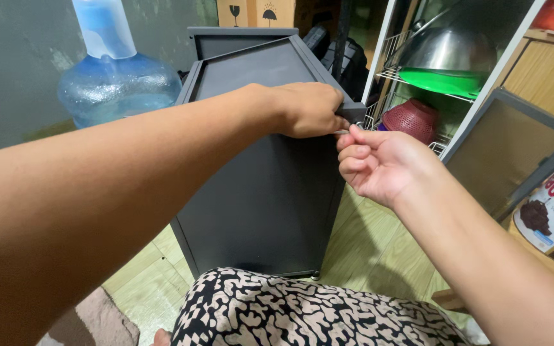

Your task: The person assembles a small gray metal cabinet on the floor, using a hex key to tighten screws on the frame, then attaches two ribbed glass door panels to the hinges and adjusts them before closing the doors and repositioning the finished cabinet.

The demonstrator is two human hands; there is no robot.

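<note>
Left hand (306,109) on dark cabinet (261,192) corner

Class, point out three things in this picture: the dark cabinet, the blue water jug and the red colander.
dark cabinet (264,205): head view, its front side panel.
blue water jug (118,86): head view, its rounded shoulder.
red colander (411,118): head view, its domed underside.

Grey-green wall (14,70) at left, patchy and worn. Pale wood-look floor (367,243). White wire rack (389,57) at right holds a steel bowl (447,48), green plate, red colander (411,118). Blue water jug (117,80) against the wall. Light dim, even.
</note>
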